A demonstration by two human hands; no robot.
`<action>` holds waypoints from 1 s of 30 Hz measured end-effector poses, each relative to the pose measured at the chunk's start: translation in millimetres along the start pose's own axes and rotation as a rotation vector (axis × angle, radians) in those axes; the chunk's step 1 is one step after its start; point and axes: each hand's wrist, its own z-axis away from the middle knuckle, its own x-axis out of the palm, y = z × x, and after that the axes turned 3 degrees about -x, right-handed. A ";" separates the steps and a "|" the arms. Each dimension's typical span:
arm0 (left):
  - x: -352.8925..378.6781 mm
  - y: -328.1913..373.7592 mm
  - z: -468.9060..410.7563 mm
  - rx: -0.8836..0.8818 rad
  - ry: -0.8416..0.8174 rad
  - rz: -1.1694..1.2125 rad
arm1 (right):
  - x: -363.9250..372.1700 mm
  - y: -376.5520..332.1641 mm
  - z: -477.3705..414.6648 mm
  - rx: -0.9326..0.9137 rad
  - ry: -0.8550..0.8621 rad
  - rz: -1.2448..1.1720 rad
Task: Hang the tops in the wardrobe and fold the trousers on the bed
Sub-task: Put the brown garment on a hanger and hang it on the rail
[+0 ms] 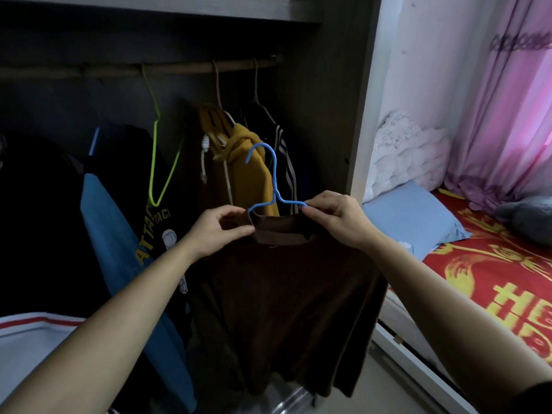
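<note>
Left to right: white cloth with a red stripe (pixel 35 339) low in the corner, then a blue top (pixel 110 228) and a black printed tee (pixel 161 231) on a lime hanger (pixel 155 144), both off the rail (pixel 179 68) in the wardrobe (pixel 352 85). My left grip (pixel 222 231) is clamped on the collar of the brown top (pixel 286 294), thumb and fingers pinching it at the left end of the blue hanger (pixel 273 174). Hanger arms sit in the neck, hook upright and well below the rail, not touching it. Brown top hangs in front of the open wardrobe, with a mustard hoodie (pixel 251 162) and a striped dark top (pixel 283 150) behind it. Right grip (pixel 337 219) pinches the hanger's right arm at the collar. Further right: blue pillow (pixel 412 222) on the bed (pixel 493 279) with its red-yellow cover, pink curtain (pixel 507 115)
</note>
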 end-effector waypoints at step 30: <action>-192.5 58.0 -88.7 0.016 0.614 -0.860 | 72.4 -120.8 -207.1 0.246 0.099 -0.497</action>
